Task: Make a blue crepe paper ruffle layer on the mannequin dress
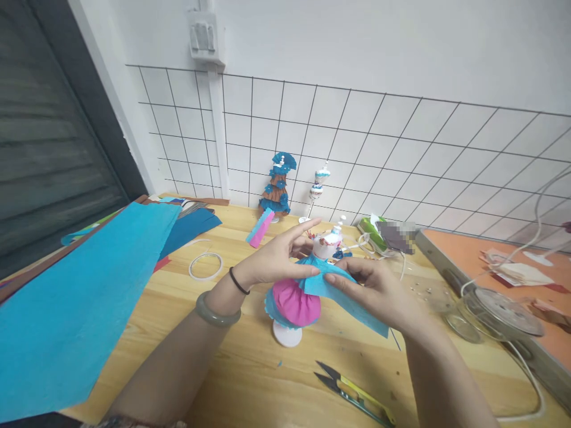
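A miniature dress form (328, 245) stands upright on a white round base (287, 334). Its puffed skirt is pink (297, 302) over a blue ruffled edge. My left hand (285, 255) curves around the form's waist, its thumb pressing on the paper there and its index finger stretched out behind. A light-blue crepe paper strip (352, 300) wraps the waist and hangs loose to the right. My right hand (375, 285) pinches this strip between thumb and fingers, close to the left thumb. The fingers behind the form are partly hidden.
Yellow-handled thread snips (352, 392) lie in front. Large blue paper sheets (89, 285) cover the left side, near a tape roll (206, 266). A brown-and-blue dressed form (278, 185) and another small form (317, 185) stand behind. A spool (506, 312) and orange-lined tray (473, 255) are right.
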Demonstrator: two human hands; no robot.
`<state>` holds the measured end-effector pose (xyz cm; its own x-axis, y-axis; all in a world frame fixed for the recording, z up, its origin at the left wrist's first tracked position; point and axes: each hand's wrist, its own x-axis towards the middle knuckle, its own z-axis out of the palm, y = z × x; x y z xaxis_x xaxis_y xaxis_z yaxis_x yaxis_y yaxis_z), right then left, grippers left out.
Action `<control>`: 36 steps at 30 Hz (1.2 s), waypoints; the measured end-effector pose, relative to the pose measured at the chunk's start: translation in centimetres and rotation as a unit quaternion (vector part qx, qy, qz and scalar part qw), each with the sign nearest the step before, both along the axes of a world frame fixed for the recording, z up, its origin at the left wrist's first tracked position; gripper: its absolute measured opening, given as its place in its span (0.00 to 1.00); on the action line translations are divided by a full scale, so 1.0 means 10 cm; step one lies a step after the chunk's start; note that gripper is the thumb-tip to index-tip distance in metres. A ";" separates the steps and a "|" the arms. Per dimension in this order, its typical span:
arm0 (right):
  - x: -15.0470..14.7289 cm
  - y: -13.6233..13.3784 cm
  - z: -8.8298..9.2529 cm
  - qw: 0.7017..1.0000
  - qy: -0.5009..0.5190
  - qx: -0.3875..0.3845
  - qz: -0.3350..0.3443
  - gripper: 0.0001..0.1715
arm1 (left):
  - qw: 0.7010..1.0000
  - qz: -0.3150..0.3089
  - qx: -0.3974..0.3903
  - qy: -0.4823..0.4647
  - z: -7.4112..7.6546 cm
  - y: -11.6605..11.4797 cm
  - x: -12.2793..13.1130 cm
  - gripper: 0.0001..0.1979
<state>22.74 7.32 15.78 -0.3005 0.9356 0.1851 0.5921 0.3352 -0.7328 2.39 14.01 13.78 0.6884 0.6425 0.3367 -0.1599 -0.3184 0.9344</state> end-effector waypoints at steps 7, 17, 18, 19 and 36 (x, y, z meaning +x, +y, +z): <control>0.02 -0.01 0.02 1.000 0.016 -0.008 -0.002 0.21 | 1.000 0.007 0.005 0.000 0.00 0.01 0.00 0.44; -0.01 -0.05 0.07 0.999 0.013 0.040 0.009 0.17 | 1.000 0.008 -0.017 -0.015 -0.01 0.00 0.03 0.42; -0.01 -0.05 0.07 0.999 0.007 0.042 0.007 0.17 | 1.000 0.005 -0.022 -0.022 -0.02 0.01 0.03 0.41; -0.01 -0.05 0.07 0.999 0.004 0.043 0.002 0.16 | 0.999 0.003 -0.026 -0.029 -0.03 0.01 0.04 0.41; -0.07 -0.04 0.04 0.998 -0.007 0.061 -0.010 0.13 | 1.000 0.009 0.007 0.011 0.03 -0.03 0.02 0.42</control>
<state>22.05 6.93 16.19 -0.2861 0.9121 0.2935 0.6094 0.4096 -0.6789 2.61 13.70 14.03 0.6846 0.6498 0.3303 -0.1332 -0.3339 0.9331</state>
